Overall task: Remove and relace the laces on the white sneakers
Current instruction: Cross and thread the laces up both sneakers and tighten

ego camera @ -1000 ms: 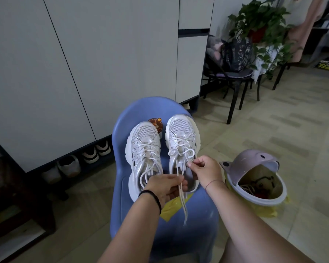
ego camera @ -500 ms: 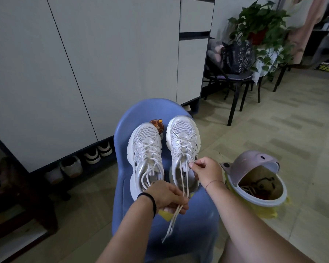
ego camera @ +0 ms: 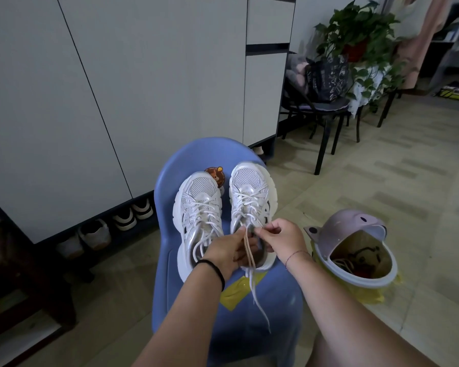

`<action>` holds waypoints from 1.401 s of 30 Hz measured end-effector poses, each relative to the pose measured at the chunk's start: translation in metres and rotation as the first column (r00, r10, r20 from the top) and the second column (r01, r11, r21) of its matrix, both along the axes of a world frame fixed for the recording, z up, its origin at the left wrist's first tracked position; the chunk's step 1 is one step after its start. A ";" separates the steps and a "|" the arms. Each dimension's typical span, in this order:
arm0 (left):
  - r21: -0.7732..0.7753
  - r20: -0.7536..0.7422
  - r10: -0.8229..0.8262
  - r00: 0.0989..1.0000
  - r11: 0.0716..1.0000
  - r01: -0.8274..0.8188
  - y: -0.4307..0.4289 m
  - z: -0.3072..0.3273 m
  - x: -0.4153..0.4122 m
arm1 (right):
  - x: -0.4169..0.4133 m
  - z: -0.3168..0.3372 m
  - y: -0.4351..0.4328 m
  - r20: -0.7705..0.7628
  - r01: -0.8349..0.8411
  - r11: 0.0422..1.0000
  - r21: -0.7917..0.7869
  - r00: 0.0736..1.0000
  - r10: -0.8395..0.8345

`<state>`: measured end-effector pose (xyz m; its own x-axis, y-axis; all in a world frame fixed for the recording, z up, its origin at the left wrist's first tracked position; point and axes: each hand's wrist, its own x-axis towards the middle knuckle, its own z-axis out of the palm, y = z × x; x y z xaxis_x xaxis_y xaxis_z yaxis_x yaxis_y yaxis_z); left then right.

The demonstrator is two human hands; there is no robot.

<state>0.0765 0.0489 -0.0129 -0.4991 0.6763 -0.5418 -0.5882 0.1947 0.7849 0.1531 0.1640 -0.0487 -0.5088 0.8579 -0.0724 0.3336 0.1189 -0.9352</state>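
Two white sneakers stand side by side, toes away from me, on a blue plastic chair (ego camera: 167,250). The left sneaker (ego camera: 199,205) is laced, its loose ends lying in its opening. The right sneaker (ego camera: 251,194) has its bow undone. My left hand (ego camera: 229,251) pinches the right sneaker's lace (ego camera: 249,258) near the top eyelets; the free ends hang down over the chair seat. My right hand (ego camera: 282,238) pinches the lace at the shoe's right top eyelets. Both hands hide the heel opening.
A pink bin (ego camera: 355,250) with a yellow liner stands on the floor to the right. White cabinet doors (ego camera: 117,88) rise behind the chair, with shoes (ego camera: 122,221) underneath. A black chair (ego camera: 326,112) with a bag and a plant (ego camera: 355,30) stand at back right.
My left hand has moved up from the chair seat to the right sneaker's top eyelets, bringing the lace ends with it. The right hand has stayed at the eyelets.
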 end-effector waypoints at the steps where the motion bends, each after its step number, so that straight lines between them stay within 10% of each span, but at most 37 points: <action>1: -0.002 -0.008 0.039 0.999 0.999 -0.039 0.003 0.000 0.001 | 0.001 0.001 0.000 0.004 -0.011 1.000 0.018 1.000 0.010; 26: -0.063 -0.055 -0.008 0.998 0.998 0.005 -0.025 0.006 0.013 | 0.001 0.004 -0.006 0.104 -0.003 0.996 0.093 0.995 -0.006; 34: -0.026 -0.263 -0.108 0.959 0.994 0.105 -0.024 0.004 0.005 | 0.016 0.037 -0.023 -0.081 -0.157 0.867 -0.473 0.988 0.134; 42: -0.217 -0.553 -0.321 0.769 0.946 0.239 -0.024 0.000 0.004 | 0.017 0.041 -0.025 -0.095 -0.286 0.840 -0.461 0.957 0.274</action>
<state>0.0802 0.0252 -0.0124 -0.5435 0.7815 -0.3065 0.0598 0.4003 0.9144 0.1701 0.1390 -0.0074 -0.7291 0.5470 -0.4114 0.3292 -0.2467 -0.9115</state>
